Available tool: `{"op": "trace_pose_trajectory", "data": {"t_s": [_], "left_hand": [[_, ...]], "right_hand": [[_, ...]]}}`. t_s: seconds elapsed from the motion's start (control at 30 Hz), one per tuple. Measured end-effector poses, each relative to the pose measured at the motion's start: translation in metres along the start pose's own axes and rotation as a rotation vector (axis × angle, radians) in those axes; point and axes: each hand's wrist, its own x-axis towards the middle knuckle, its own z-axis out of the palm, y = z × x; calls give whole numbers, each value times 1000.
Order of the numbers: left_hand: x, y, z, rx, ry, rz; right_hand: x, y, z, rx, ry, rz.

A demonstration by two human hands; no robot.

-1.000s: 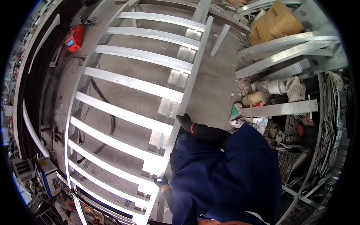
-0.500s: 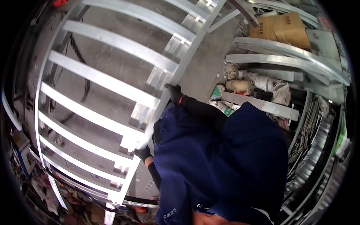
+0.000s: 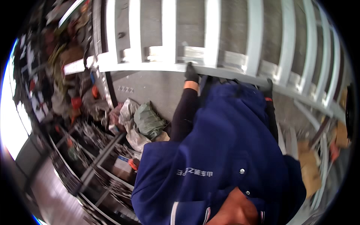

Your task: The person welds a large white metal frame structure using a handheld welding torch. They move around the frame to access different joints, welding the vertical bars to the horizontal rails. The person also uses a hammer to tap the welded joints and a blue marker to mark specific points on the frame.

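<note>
Here, scrap heap (image 3: 62,56): past the left end of the metal frame (image 3: 211,33), probably kept there for storage.
Storage rack (image 3: 102,160): on the person's side of the frame, toward its left end.
Green bag (image 3: 148,120): on that same side of the frame, slumped, nearer the person.
Left hand (image 3: 190,73): gloved, fingertips lapping onto the frame's near rail (image 3: 146,67); how far they close around it I cannot tell.
Frame: in front of the person, long axis left to right, bending downward at the right; its bars point away from the body.
Right hand (image 3: 268,89): gloved, at the same rail; blurred, so I cannot tell how closed it is. The hands' spread likely steadies the frame, by the edge nearest the body.
Cardboard box (image 3: 310,170): on the person's side of the frame, toward its right end.
</note>
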Motion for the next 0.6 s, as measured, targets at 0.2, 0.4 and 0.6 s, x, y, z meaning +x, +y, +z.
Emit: {"op": "trace_pose_trajectory", "data": {"t_s": [0.2,0.4,0.6], "left_hand": [[-27,13,11,-57,123,-75],[11,-2,-26,-114,192,-111],[-27,15,-2,286,209,-76]], "right_hand": [[2,58,-1,795,-146,541],[20,-22,4,1194,50,956],[6,-19,-12,992,30,783]]}}
